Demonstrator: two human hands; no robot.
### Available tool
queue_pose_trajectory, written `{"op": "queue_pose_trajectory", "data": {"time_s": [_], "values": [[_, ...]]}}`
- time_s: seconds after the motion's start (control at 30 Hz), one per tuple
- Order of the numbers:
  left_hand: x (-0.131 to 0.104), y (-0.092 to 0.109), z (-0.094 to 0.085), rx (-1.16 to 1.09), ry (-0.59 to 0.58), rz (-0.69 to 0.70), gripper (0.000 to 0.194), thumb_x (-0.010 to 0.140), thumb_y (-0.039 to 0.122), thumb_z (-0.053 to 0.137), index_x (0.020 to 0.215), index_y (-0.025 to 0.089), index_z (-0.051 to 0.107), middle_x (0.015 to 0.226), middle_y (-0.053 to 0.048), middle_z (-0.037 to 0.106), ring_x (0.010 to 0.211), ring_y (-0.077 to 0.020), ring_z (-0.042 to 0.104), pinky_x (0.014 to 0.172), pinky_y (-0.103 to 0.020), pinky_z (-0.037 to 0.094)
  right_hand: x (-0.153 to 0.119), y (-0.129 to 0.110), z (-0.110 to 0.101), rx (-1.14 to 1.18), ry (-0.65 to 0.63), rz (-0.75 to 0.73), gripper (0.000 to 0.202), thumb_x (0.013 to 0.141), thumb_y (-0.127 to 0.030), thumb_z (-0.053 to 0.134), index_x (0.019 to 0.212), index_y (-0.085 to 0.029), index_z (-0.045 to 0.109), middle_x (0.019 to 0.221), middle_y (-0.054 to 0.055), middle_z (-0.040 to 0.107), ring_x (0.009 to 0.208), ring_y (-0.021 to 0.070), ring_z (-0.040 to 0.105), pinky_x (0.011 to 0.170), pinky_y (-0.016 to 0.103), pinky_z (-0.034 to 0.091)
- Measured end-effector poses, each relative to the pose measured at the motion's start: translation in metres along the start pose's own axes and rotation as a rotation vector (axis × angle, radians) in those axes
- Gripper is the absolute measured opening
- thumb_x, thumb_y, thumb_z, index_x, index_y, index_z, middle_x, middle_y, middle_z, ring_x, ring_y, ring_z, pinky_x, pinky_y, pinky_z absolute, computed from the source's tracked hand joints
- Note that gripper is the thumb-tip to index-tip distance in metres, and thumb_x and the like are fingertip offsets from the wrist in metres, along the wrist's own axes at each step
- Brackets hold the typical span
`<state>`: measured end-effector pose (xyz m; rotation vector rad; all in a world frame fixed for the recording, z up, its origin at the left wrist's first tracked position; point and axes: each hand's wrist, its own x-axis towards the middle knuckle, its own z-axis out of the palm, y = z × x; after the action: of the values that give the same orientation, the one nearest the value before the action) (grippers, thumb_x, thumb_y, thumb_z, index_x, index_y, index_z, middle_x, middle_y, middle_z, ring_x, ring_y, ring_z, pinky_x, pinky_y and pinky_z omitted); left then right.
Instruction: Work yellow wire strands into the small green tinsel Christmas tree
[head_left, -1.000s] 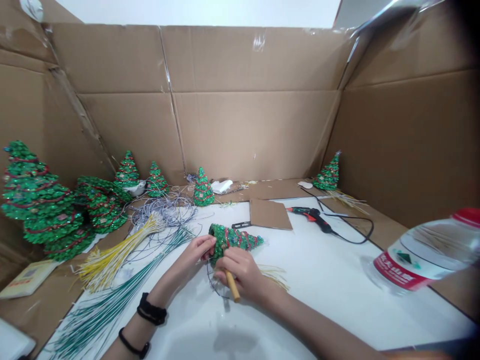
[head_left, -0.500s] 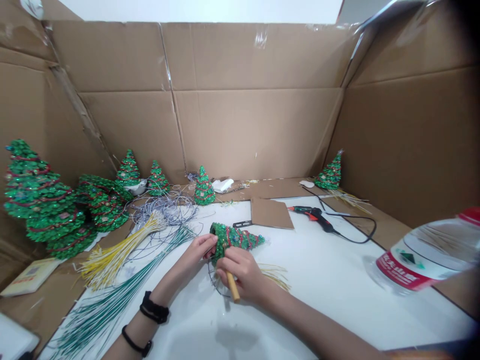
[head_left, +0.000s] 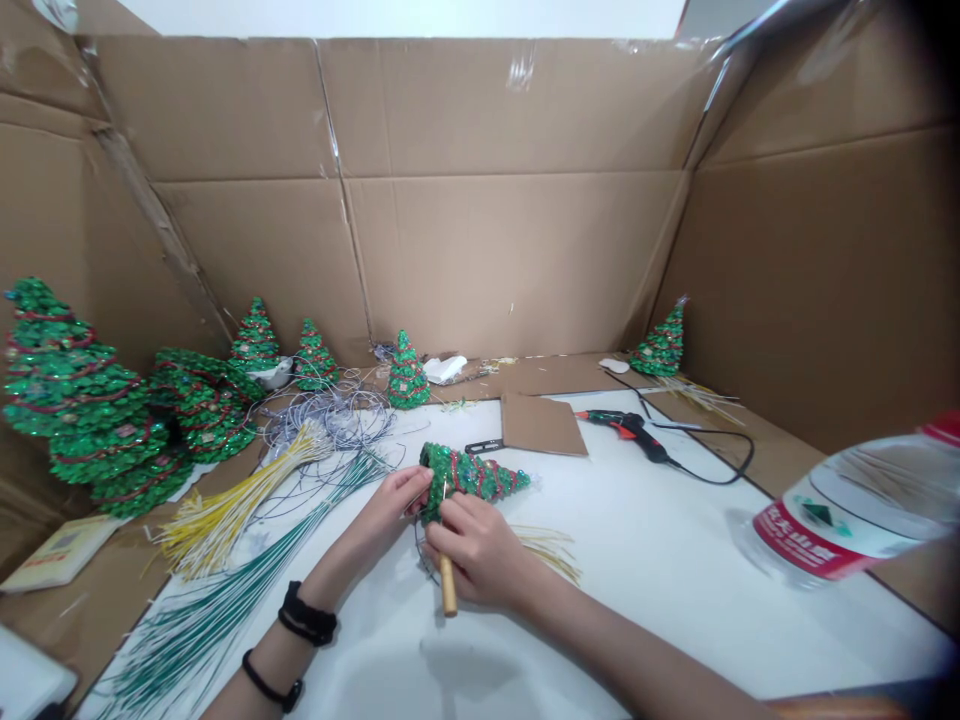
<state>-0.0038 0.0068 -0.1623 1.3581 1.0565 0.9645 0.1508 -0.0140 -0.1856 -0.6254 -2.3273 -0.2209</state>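
A small green Christmas tree ornament [head_left: 480,474] with red garland lies on its side, its tip pointing right. My left hand [head_left: 405,494] pinches its wide base at the left end. Closed around a wooden-handled awl [head_left: 448,585], my right hand [head_left: 472,545] sits just in front of the tree. The awl's thin metal shaft points up at the tree's lower part; whether its tip is inside cannot be seen. A loop of dark wire [head_left: 424,555] hangs under the base. Pale yellow strands [head_left: 551,550] lie behind my right wrist.
Yellow strands [head_left: 240,500] and green strands [head_left: 255,590] lie left, beside tangled grey wire [head_left: 330,410]. A glue gun [head_left: 626,432] with its cord and a cardboard piece [head_left: 541,425] lie beyond the tree. A water bottle [head_left: 847,510] stands right. More trees [head_left: 90,390] line the cardboard walls.
The awl's handle has swung left and slightly up, and its shaft now shows above my right fingers. My right hand has shifted a little left. My left hand keeps its hold.
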Motion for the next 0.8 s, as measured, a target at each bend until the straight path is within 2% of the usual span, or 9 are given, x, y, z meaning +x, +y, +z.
{"op": "queue_pose_trajectory", "data": {"time_s": [0.53,0.67,0.8], "values": [[0.0002,0.0026,0.0015,-0.042,0.052,-0.039,0.041,0.072,0.053,0.058,0.060,0.018,0.040,0.054,0.006,0.034,0.052,-0.0087,0.030,0.051,-0.022,0.026,-0.0005,-0.0047,0.0008,-0.056,-0.106,0.047,0.003,0.069,-0.016,0.048,0.070,-0.018,0.047,0.071,0.005,0.040,0.066,0.0187,0.033,0.056,0.030,0.024],[0.0020,0.0016,0.0009,-0.042,0.041,-0.046,0.041,0.070,0.052,0.059,0.059,0.018,0.040,0.054,0.006,0.035,0.052,-0.0084,0.030,0.051,-0.022,0.025,0.0001,-0.0037,0.0025,-0.081,-0.119,0.115,0.006,0.068,-0.013,0.049,0.070,-0.018,0.048,0.073,0.005,0.041,0.068,0.0189,0.034,0.056,0.029,0.025],[0.0007,0.0035,0.0014,-0.036,0.053,-0.043,0.038,0.069,0.050,0.060,0.059,0.018,0.043,0.055,0.006,0.036,0.053,-0.0090,0.032,0.051,-0.022,0.027,0.0005,-0.0053,0.0050,-0.090,-0.107,0.101,0.005,0.071,-0.013,0.047,0.071,-0.019,0.048,0.074,0.005,0.042,0.069,0.0196,0.034,0.057,0.030,0.025]]}}
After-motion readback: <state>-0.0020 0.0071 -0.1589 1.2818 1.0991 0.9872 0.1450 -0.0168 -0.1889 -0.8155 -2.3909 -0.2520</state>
